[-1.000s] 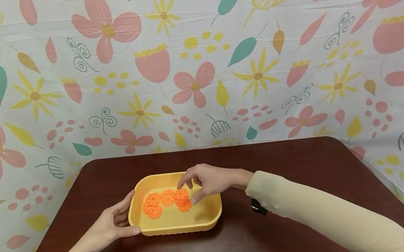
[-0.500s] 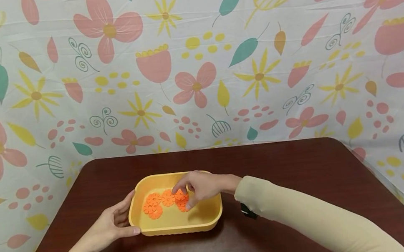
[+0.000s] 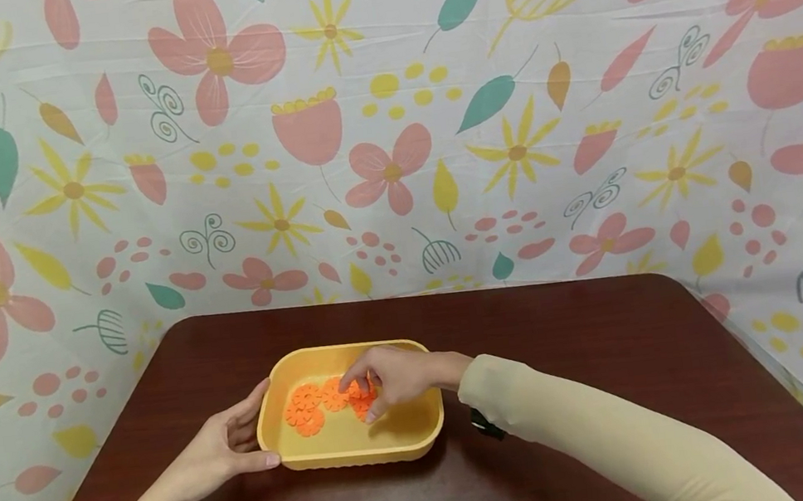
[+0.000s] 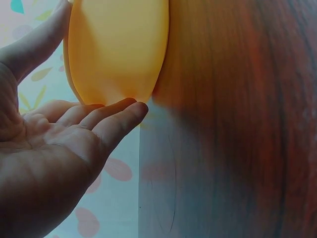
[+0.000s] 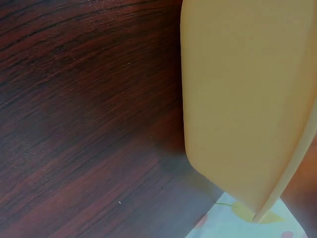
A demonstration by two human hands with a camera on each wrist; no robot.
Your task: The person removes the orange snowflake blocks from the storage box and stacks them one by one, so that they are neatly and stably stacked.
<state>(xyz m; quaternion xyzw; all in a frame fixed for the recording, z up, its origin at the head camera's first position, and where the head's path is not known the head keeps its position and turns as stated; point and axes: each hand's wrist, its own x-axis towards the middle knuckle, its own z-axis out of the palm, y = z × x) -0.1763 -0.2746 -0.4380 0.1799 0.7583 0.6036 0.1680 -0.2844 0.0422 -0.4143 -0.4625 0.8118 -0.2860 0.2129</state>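
While the left hand (image 3: 215,450) grips one end of the yellow tray (image 3: 350,442) on the desk (image 3: 569,330), I have the right hand (image 3: 397,375) at the orange discs (image 3: 331,396) inside; whether it pinches any, I can't tell.

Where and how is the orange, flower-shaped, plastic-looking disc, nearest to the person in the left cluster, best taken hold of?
Probably at the near edge of this orange disc, coming from above on the near side: it seems nearly flat, with bare floor there in the yellow, rounded-rectangular, plastic-looking tray, while other discs crowd its far side.
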